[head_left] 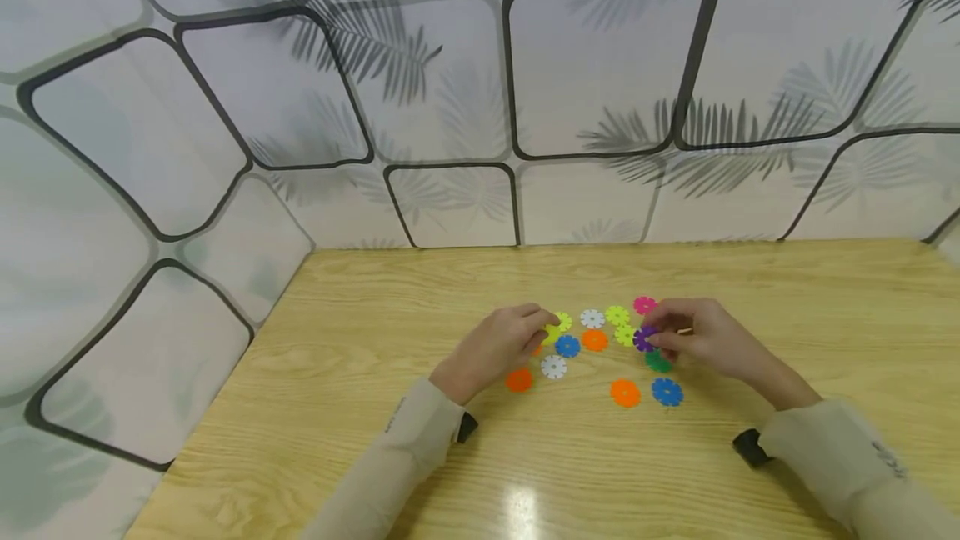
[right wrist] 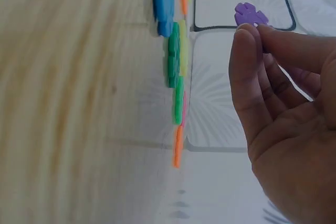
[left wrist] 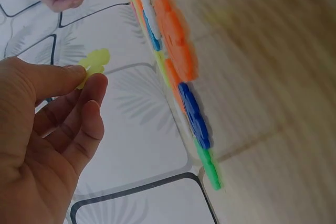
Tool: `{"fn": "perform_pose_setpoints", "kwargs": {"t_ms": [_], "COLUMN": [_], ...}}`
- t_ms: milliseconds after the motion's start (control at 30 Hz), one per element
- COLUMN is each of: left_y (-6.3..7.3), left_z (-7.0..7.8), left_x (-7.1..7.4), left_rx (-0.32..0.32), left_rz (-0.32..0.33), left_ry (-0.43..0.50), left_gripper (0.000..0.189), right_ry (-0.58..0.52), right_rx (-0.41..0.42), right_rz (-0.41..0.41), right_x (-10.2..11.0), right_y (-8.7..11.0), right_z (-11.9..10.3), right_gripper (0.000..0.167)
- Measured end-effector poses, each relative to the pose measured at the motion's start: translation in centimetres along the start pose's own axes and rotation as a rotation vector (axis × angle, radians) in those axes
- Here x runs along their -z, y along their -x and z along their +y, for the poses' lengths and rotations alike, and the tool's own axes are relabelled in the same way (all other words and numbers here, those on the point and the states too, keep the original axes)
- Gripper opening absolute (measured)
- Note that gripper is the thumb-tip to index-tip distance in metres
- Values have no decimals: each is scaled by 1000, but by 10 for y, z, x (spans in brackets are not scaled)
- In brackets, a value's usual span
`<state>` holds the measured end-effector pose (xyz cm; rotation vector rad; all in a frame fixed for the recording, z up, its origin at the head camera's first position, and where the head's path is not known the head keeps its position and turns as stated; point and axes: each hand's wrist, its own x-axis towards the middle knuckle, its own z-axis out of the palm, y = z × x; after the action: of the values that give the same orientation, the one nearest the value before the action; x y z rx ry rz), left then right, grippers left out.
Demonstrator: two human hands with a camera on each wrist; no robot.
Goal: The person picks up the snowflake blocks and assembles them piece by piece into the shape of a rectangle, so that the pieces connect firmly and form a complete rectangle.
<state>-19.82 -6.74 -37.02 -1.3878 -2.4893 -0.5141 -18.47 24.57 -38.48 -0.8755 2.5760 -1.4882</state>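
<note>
My left hand (head_left: 497,346) pinches a yellow notched disc (left wrist: 96,60) between thumb and forefinger, raised over the table in the left wrist view. The right hand (head_left: 711,342) pinches a purple notched disc (right wrist: 251,14) by its edge, also held up off the wood. Below and between the hands lie several more flat snowflake discs. Among them are a blue one (head_left: 567,346), a white one (head_left: 554,367) and an orange one (head_left: 595,340). Close under the right hand are a green disc (head_left: 658,362) and a pink disc (head_left: 645,305).
Nearer to me on the wooden table (head_left: 360,407) lie an orange disc (head_left: 626,393) and a blue disc (head_left: 667,392). A red-orange disc (head_left: 519,380) is beside the left wrist. Patterned fabric (head_left: 450,207) rises behind the table's far edge and along its left side.
</note>
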Motion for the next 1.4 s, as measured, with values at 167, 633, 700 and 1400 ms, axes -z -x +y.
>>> {"fn": "perform_pose_setpoints", "kwargs": {"t_ms": [167, 633, 700, 1400], "left_y": [0, -3, -3, -10], "left_z": [3, 11, 12, 18], "left_x": [-2, -8, -9, -10], "left_rx": [4, -20, -21, -39], "left_rz": [20, 92, 96, 37], "left_ry": [51, 172, 175, 58], "left_gripper": [19, 15, 15, 18], "right_ry": [27, 90, 80, 168], "right_rx": [17, 54, 80, 337], "right_rz": [5, 15, 13, 5], "right_x": [-7, -21, -23, -40], "right_y": [-4, -7, -8, -19], "right_z": [-11, -26, -26, -29], "right_gripper": [10, 11, 12, 25]}}
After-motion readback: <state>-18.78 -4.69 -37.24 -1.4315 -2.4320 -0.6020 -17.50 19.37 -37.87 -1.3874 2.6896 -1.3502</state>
